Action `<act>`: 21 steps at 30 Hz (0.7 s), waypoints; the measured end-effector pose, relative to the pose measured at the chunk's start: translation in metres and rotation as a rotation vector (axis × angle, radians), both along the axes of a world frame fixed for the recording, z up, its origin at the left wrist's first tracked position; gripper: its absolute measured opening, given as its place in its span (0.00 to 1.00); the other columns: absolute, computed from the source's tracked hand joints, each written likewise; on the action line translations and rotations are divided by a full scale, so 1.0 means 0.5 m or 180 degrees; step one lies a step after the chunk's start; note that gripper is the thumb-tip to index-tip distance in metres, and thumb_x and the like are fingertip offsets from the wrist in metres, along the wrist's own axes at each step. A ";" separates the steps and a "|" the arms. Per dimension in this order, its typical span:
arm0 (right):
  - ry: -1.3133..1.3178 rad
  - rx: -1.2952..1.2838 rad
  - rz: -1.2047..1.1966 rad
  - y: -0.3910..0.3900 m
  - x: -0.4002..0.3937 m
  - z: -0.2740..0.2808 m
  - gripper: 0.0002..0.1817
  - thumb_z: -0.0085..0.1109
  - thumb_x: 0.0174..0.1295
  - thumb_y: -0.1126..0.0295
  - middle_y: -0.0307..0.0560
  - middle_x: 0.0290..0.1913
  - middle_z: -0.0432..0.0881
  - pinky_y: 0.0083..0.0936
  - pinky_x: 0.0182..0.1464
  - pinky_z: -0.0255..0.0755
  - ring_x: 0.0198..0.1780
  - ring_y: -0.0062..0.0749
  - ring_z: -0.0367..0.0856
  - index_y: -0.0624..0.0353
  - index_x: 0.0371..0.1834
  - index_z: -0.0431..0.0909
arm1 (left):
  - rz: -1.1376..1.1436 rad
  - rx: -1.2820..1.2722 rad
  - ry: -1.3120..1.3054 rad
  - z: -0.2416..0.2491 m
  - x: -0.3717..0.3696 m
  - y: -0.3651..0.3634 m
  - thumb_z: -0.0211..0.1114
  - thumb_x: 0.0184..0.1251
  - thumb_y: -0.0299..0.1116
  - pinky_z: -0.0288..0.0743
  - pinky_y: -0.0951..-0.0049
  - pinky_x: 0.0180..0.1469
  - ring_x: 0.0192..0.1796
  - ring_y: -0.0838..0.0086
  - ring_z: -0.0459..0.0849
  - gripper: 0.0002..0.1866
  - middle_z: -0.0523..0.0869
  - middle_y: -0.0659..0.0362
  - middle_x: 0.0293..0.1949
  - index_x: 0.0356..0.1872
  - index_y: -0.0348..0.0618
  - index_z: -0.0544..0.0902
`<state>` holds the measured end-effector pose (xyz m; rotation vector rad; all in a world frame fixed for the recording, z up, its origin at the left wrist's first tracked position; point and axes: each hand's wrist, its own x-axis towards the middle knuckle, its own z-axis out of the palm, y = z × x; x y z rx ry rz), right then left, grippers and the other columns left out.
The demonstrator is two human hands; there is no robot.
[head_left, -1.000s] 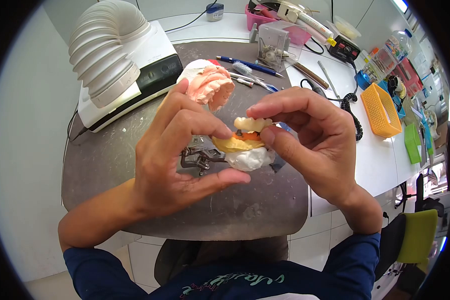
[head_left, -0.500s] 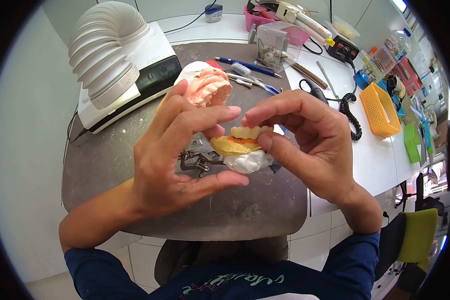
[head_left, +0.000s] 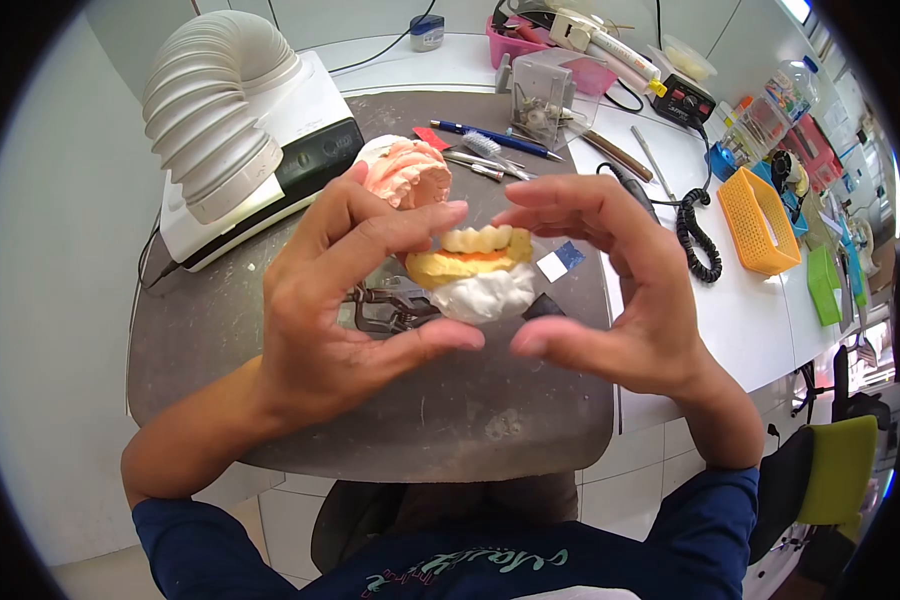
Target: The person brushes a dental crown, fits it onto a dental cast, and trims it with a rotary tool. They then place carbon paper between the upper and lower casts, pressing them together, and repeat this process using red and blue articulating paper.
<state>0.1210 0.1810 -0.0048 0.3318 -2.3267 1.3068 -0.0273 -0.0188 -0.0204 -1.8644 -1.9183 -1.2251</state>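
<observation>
A yellow dental model (head_left: 450, 268) on a white plaster base (head_left: 485, 295) carries a row of cream teeth (head_left: 477, 240) with orange beneath. My left hand (head_left: 345, 290) holds it from the left, thumb at the base and fingers near the upper edge. To its right, my right hand (head_left: 620, 290) is curved with thumb and fingers apart and nothing between them. Under the model, a metal articulator (head_left: 390, 310) is partly hidden by my left hand. A pink and white model (head_left: 407, 172) sits behind my left fingers.
A white machine with a ribbed hose (head_left: 205, 110) stands at the back left. Pens (head_left: 500, 140), a clear box (head_left: 542, 100) and a small blue-white card (head_left: 560, 262) lie beyond my hands. On the right is a yellow basket (head_left: 759, 222).
My right thumb and fingers have come off the cream teeth and spread apart. The teeth now sit farther left and higher, with the model, and the card has come into view.
</observation>
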 end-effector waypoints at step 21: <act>0.0416 0.1051 -0.0473 -0.018 -0.009 -0.004 0.35 0.81 0.46 0.62 0.52 0.54 0.84 0.28 0.51 0.82 0.51 0.36 0.86 0.62 0.58 0.79 | -0.0052 -0.0078 -0.0385 -0.002 -0.011 0.000 0.81 0.48 0.54 0.62 0.60 0.70 0.45 0.73 0.74 0.37 0.78 0.61 0.40 0.55 0.38 0.84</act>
